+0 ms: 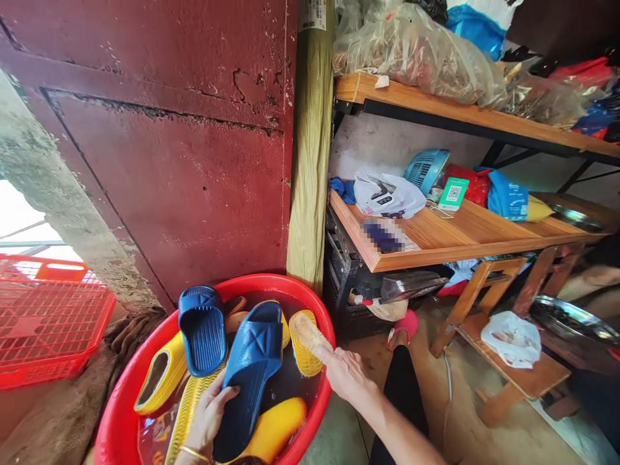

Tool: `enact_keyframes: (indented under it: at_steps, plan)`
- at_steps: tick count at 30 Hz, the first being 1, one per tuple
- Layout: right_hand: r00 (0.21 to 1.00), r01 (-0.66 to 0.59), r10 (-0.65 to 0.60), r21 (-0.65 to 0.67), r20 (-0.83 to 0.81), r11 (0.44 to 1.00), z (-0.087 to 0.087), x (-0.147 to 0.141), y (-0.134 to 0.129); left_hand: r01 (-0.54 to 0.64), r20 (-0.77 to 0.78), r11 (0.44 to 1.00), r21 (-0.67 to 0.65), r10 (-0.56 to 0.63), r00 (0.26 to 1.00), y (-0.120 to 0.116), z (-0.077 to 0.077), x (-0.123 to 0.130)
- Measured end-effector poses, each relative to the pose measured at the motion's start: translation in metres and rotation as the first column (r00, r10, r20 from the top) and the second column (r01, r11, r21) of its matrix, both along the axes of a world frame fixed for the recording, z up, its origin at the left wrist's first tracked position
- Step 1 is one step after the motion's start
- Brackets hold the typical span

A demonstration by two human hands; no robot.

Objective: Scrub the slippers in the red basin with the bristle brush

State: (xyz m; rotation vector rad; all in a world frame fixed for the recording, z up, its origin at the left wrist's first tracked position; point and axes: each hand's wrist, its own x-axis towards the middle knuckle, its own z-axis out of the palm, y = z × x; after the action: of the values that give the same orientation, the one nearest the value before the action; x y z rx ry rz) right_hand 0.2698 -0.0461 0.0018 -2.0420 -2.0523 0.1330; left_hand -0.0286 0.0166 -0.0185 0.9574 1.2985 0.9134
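A red basin [317, 310] of dark water holds several slippers and shoes. My left hand [207, 416], a bangle at its wrist, grips a blue slipper [254, 361] by its side over the basin. Closed round the handle of a pale brush [310, 330], my right hand [345, 371] is at the basin's right rim. The brush lies over a yellow slipper [306, 361]. Another blue slipper [202, 332] rests at the upper left, near a yellow shoe [162, 374]. A rounded yellow shoe [278, 426] lies low in the basin.
Behind the basin stand a dark red door [194, 181] and a wrapped roll [307, 161]. A red crate [48, 323] is at the left. On the right are a wooden shelf [436, 248] with bags and a fan [426, 169], plus a wooden stool [518, 365]. Part of another person shows far right.
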Motion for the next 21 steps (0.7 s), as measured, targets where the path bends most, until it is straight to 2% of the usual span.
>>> enact_keyframes:
  at_steps: [5,8,11,14,17,19,21]
  plan:
    - [0.988,-0.11,0.126,-0.174,0.086,0.979,-0.002,-0.034,-0.009,-0.073,0.039,0.983,-0.17,0.08,0.996,0.001,0.002,-0.002]
    - [0.983,-0.106,0.141,-0.263,0.12,0.959,0.004,-0.061,0.004,-0.104,-0.002,0.971,-0.214,0.106,0.994,-0.002,-0.001,0.003]
    - [0.978,-0.105,0.156,-0.325,0.136,0.94,0.018,-0.074,0.021,-0.117,-0.008,0.972,-0.204,0.118,0.993,-0.005,-0.008,0.011]
    - [0.966,-0.182,0.238,-0.398,0.096,0.899,0.04,-0.064,0.027,-0.111,0.048,0.977,-0.181,0.122,0.991,-0.006,-0.017,0.018]
    - [0.945,-0.291,0.327,-0.439,0.009,0.85,0.064,-0.041,0.012,-0.143,0.049,0.979,-0.147,0.152,0.987,-0.005,-0.027,0.022]
    - [0.936,-0.351,0.32,-0.422,-0.147,0.836,0.075,-0.032,-0.007,-0.186,0.004,0.977,-0.106,0.187,0.982,-0.003,-0.034,0.023]
    - [0.909,-0.396,0.273,-0.446,-0.315,0.803,0.075,-0.036,-0.025,-0.219,-0.076,0.976,-0.023,0.216,0.973,-0.001,-0.041,0.023]
